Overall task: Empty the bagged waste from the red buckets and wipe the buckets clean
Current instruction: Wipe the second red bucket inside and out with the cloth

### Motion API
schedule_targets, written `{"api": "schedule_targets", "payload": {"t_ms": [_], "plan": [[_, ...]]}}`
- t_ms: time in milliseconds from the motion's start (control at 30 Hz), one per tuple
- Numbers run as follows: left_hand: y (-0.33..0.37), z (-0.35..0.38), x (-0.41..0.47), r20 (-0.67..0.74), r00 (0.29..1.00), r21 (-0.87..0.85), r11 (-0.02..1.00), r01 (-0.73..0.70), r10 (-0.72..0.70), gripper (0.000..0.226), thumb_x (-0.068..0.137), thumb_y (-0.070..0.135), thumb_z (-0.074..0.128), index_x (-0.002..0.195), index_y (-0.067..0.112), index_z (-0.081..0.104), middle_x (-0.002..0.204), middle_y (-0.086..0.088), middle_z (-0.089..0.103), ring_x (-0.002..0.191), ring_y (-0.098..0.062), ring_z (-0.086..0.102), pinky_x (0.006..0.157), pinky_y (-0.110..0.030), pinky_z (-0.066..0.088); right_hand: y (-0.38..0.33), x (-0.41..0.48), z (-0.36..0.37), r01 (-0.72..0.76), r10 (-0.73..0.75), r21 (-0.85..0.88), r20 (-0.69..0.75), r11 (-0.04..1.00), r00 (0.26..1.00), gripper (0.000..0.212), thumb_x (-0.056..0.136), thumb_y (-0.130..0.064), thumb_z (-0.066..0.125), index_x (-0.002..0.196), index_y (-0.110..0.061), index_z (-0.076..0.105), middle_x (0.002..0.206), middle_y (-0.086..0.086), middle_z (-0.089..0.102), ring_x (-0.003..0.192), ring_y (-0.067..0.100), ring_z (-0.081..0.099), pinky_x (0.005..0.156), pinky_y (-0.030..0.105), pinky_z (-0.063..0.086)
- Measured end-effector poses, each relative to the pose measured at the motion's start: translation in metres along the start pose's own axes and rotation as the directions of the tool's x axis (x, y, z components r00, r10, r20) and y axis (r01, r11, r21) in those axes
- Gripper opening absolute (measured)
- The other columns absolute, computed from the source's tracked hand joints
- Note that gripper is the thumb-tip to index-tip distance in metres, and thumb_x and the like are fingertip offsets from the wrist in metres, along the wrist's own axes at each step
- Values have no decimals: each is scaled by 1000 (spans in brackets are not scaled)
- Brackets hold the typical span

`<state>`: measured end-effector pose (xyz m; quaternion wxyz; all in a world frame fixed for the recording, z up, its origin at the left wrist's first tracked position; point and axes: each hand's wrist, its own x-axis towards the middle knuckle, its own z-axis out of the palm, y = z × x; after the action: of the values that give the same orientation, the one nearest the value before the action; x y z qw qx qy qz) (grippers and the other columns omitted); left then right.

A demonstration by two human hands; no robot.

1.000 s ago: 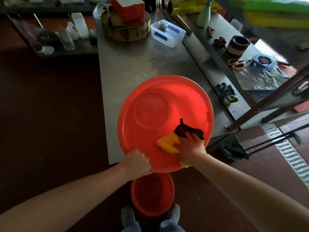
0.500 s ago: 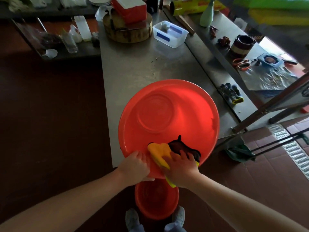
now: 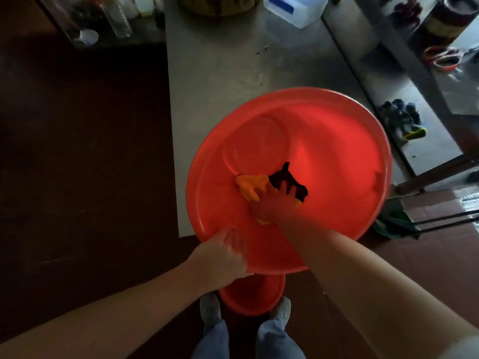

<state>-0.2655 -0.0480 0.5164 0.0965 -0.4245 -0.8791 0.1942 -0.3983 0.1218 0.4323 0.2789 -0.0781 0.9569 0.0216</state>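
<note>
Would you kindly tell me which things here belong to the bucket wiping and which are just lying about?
In use: big red bucket, cloth, left hand, right hand, small red bucket by the feet.
Lying about: gloves, scissors, plastic box, bottles.

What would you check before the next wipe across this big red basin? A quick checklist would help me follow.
1. Grip: left hand holds the big red basin by its near rim: ok.
2. Contact: right hand presses the cloth against the inside: ok.
3. Support: basin fully on the table: not ok, its near part overhangs the edge.
4. No bag or waste inside: ok.
5. Surface wiped clean: cannot tell, the light is dim.
6. Footing: not ok, the smaller red bucket sits between the shoes.
</note>
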Motion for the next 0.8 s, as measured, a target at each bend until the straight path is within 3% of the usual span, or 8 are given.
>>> {"api": "schedule_targets", "payload": {"t_ms": [133,233,367,533,667,800], "plan": [[3,0,5,19,1000,-70,997,18,-17,67,90,70,48,72,10,72,73,-9,70,68,-25,68,75,-35,57,2,-11,-11,34,-35,4,47,999,998,52,96,-55,36,146,-43,40,156,-1,40,145,41,24,117,60,13],[-4,-7,6,47,999,-54,999,-7,10,58,85,70,58,66,16,71,68,-5,69,65,-23,67,72,-34,56,3,-51,-20,66,-62,-33,119,997,991,54,97,-60,34,149,-42,33,156,-2,38,143,39,28,113,60,18],[-13,-17,11,-19,999,-85,996,27,-28,52,75,70,68,55,22,65,59,1,63,57,-19,62,63,-28,51,9,-120,-31,119,-111,-33,176,992,978,63,90,-68,32,149,-48,24,156,-7,34,143,35,26,109,63,17],[-18,-24,22,-84,995,-79,996,38,-45,59,77,76,63,55,21,65,56,2,62,54,-18,59,57,-23,48,23,-153,-43,129,-124,-61,88,990,988,64,86,-79,22,142,-49,28,150,-6,39,138,37,33,104,63,21],[-19,-29,27,-77,997,-70,997,24,-29,59,74,77,64,53,22,64,55,5,61,53,-14,59,60,-23,46,16,-112,-34,115,-111,-21,129,993,985,69,91,-73,22,150,-38,23,164,-2,20,150,36,16,113,67,15],[-13,-25,21,-50,998,-46,998,-47,45,58,81,72,61,51,23,59,54,7,60,51,-14,58,62,-23,50,13,-57,-20,123,-128,36,160,992,979,67,100,-65,26,158,-39,5,169,-12,-1,154,37,5,114,71,10]]}}
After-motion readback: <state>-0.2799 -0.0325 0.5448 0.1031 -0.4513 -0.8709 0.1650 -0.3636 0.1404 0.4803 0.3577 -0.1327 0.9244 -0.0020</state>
